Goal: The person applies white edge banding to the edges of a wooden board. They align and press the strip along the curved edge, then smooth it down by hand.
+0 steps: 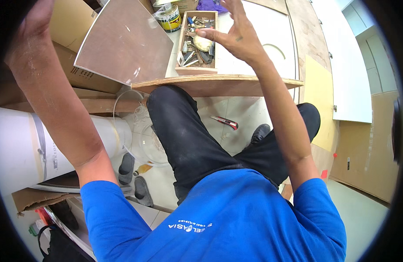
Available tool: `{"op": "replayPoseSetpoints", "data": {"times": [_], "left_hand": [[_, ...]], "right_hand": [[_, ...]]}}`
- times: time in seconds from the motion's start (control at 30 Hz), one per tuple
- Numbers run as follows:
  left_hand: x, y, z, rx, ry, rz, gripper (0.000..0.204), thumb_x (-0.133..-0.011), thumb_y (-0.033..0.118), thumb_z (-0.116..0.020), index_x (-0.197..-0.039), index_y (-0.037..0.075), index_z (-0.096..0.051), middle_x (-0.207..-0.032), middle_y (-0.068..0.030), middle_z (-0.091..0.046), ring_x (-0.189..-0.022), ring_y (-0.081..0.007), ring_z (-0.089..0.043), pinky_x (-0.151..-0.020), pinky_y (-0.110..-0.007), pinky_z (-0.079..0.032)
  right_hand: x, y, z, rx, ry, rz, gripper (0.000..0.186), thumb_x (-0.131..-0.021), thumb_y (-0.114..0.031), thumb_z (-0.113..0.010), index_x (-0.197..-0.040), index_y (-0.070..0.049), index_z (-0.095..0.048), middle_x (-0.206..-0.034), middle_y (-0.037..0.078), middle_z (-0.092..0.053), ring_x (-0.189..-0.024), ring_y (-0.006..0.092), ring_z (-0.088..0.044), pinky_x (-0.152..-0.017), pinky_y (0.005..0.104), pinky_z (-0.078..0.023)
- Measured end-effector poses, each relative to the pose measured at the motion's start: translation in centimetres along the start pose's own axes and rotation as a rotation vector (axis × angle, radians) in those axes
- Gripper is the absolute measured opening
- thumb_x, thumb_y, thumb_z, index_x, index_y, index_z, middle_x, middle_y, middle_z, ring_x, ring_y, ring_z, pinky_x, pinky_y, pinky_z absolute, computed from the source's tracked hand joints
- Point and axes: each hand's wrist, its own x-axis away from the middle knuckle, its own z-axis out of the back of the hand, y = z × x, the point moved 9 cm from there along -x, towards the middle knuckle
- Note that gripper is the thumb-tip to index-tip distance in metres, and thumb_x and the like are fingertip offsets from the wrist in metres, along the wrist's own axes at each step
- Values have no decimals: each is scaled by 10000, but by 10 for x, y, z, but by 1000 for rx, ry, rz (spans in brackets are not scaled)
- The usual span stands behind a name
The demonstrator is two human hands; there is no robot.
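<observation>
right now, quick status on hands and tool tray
Right hand open, looks empty, overlapping wooden tool tray in view. Left hand cut off by picture edge, grip unclear. Utility knife on floor between legs.

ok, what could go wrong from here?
1. The red-and-black utility knife lies on the floor near the right shoe; its blade looks extended, so a shifting foot might kick or step on it.
2. The right hand appears near the wooden tool box, crowded with loose tools; careless reaching could scratch fingers.
3. The brown panel has no visible clamp; a bump might shift it.
</observation>
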Motion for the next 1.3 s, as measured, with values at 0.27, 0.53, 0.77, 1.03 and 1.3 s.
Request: {"op": "replayPoseSetpoints", "data": {"times": [0.27, 0.53, 0.77, 1.03, 1.3], "left_hand": [[34, -54, 70, 291, 368, 144, 129, -999, -71, -693, -1108, -65, -625, -1078, -155, -659, -951, -289, -696, -868, -347, -647], [75, -73, 68, 540, 388, 319, 143, -1038, -12, -684, -1155, -45, -609, -1006, -130, -646, -871, -197, -642, -672, -257, -578], [96, -77, 25, 693, 183, 368, 275, -1069, 1, -625, -1325, -74, -561, -1018, -100, -573, -817, -168, -519, -723, -268, -512], [149, -59, 36, -1123, -153, 161, 384, -1121, 296, -612, -1351, 7, -719, -1296, -136, -737, -1116, -287, -660, -1020, -397, -522], [296, -121, 106, -1766, -319, 380, 556, -1089, 468, -604, -1519, 116, -628, -1567, -160, -600, -1518, -441, -462, -1225, -530, -379]], "right_hand": [[66, 98, -73, -950, 110, -801, 1024, -979, -306, -801, -1697, 9, -142, -1624, 232, -448, -1432, 339, -528, -1101, 464, -500], [15, 102, -61, -1741, 306, -749, 992, -1066, -568, -586, -1740, -120, -13, -1720, 257, -279, -1552, 428, -384, -1237, 586, -377], [-16, -4, -92, -445, -239, -228, 627, -1025, -328, -770, -1528, -23, -554, -1182, 102, -740, -1109, 195, -695, -990, 331, -537], [-56, 38, -12, -1057, 299, -379, 474, -1098, -353, -670, -1355, 41, -610, -919, 93, -741, -707, 160, -681, -635, 281, -555], [-17, 120, 197, -593, 624, -428, 483, -1147, -252, -534, -1540, 21, -471, -1294, 231, -726, -780, 176, -657, -642, 243, -513]]}}
